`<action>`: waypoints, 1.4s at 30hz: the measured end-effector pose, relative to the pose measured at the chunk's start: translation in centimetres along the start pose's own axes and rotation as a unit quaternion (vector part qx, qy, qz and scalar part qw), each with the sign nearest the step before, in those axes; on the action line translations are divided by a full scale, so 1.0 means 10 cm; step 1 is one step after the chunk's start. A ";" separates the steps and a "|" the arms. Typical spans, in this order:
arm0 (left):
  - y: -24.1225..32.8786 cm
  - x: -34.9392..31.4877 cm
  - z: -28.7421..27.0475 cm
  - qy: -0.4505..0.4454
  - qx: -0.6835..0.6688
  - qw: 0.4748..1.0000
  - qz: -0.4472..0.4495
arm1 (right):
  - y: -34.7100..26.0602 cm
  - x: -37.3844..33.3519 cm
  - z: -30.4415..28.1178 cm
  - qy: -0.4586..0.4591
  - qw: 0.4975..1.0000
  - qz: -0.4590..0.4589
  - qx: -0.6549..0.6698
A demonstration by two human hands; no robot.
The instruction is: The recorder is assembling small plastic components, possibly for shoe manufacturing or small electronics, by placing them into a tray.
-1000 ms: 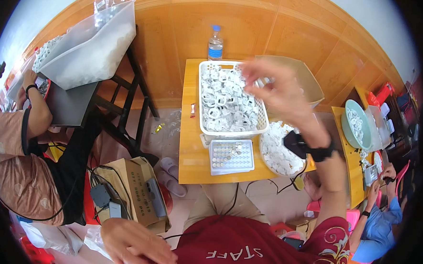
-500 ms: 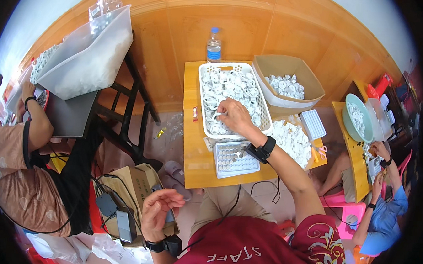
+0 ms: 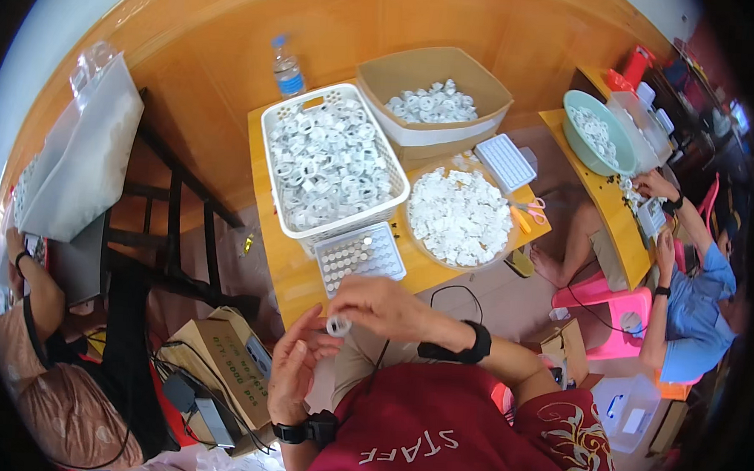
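My right hand holds a small white plastic ring-shaped part between its fingertips, just off the table's front edge. My left hand is raised beside it with its fingers apart, the fingertips close to the ring; whether they touch it I cannot tell. Beyond my hands lies a white tray with round pockets, some filled with round pale or metallic pieces. Behind the tray stands a white plastic basket heaped with similar white parts. To its right, a shallow round dish holds a pile of small white pieces.
On the wooden table also stand a water bottle, a cardboard box of white parts, a second pocketed tray and scissors. An opened carton with cables sits left. Co-workers work at both sides.
My right hand has come back from the basket toward me with a ring-shaped part. My left hand has turned toward it, bringing both hands together. The view has shifted right.
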State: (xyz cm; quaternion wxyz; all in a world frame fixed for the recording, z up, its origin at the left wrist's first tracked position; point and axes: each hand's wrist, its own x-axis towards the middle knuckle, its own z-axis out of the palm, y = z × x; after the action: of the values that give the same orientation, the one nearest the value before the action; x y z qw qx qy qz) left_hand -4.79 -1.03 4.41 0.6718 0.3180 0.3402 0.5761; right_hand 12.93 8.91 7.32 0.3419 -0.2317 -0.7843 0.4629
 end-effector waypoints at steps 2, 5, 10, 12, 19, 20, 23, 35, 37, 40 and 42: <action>-0.11 0.02 0.04 -0.025 -0.037 0.998 -0.039 | 0.04 -0.18 0.08 0.004 1.000 0.002 -0.004; -0.23 0.01 0.05 -0.032 -0.007 0.997 -0.076 | 0.02 -0.34 0.09 0.006 1.000 0.003 -0.015; -0.32 -0.03 0.13 -0.020 0.012 0.997 -0.074 | -0.03 -0.50 0.08 0.053 0.998 -0.025 -0.005; -0.39 -0.05 0.10 -0.014 -0.018 0.997 -0.080 | -0.02 -0.53 0.10 0.049 0.998 -0.025 -0.020; -0.41 -0.04 0.07 0.021 -0.060 0.995 -0.072 | 0.22 -0.47 -0.05 0.209 0.973 0.094 -0.040; -0.41 -0.04 0.05 0.025 -0.059 0.996 -0.066 | 0.31 -0.43 -0.11 0.201 0.974 0.093 -0.038; -0.41 -0.01 -0.01 0.040 -0.054 0.996 -0.063 | 0.52 -0.28 -0.22 0.235 0.952 0.107 -0.162; -0.39 0.22 -0.18 0.055 -0.099 0.990 -0.079 | 0.65 0.00 -0.06 0.221 0.919 0.103 -0.310; -0.38 0.28 -0.19 0.054 -0.111 0.989 -0.077 | 0.67 0.02 -0.05 0.209 0.923 0.080 -0.311; -0.38 0.37 -0.16 0.039 -0.146 0.986 -0.076 | 0.70 0.02 -0.07 0.188 0.935 0.037 -0.299; -0.36 0.44 -0.10 0.046 -0.168 0.981 -0.081 | 0.70 0.02 -0.08 0.178 0.943 0.014 -0.282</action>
State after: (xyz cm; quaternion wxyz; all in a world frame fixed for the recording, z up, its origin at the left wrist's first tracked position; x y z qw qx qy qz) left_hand -3.13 2.92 0.51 0.7437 0.1453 0.2932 0.5829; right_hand 13.78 12.77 1.43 0.3899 -0.4081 -0.8059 0.1785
